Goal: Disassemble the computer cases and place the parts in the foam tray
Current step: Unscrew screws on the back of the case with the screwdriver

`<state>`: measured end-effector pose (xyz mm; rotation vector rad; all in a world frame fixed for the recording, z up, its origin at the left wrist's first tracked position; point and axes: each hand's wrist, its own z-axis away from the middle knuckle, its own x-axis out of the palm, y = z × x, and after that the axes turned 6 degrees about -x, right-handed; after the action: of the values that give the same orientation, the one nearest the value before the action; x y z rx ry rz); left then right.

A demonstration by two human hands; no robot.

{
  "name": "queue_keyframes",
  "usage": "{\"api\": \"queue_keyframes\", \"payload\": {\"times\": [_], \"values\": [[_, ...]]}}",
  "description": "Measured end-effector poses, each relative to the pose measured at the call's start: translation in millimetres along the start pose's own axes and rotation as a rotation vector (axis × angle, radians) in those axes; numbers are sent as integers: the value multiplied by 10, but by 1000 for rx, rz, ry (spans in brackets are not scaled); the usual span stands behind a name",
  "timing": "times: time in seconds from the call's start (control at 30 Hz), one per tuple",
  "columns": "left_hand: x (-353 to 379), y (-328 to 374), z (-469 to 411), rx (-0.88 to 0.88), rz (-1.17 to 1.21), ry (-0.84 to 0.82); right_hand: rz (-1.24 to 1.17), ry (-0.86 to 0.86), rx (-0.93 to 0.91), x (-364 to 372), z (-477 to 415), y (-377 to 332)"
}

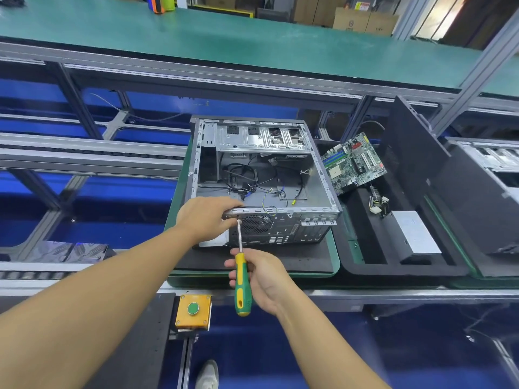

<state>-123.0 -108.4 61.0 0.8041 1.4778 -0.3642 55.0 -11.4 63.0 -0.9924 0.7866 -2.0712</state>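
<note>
An open computer case [314, 175] lies on its side on a green-edged pallet, loose cables inside. My left hand [203, 217] grips the case's near top-left rear edge. My right hand [261, 279] holds a yellow-and-green screwdriver [241, 284], its tip against a screw at the rear panel's upper left corner, beside the fan grille. To the right, the black foam tray [373, 265] holds a green motherboard [354, 162], a cable bundle [377, 203] and a grey power supply [415, 233].
A black side panel [412, 153] leans upright in the tray's far side. A second case [494, 175] sits at the far right. A yellow box with a green button [193, 309] is mounted on the near rail. A green bench [224, 35] runs behind.
</note>
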Motion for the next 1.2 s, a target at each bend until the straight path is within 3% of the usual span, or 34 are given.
{"api": "queue_keyframes", "payload": {"times": [0.33,0.6,0.9,1.2], "values": [[-23,43,48,-14,22,52,234,42,-162,10,-60,19],[-53,64,64,18,19,67,-32,-30,16,43,-75,-72],[-48,49,55,46,37,24,98,19,-128,65,-78,13],[-44,90,96,174,58,135,114,-4,-104,95,-38,-56]]}}
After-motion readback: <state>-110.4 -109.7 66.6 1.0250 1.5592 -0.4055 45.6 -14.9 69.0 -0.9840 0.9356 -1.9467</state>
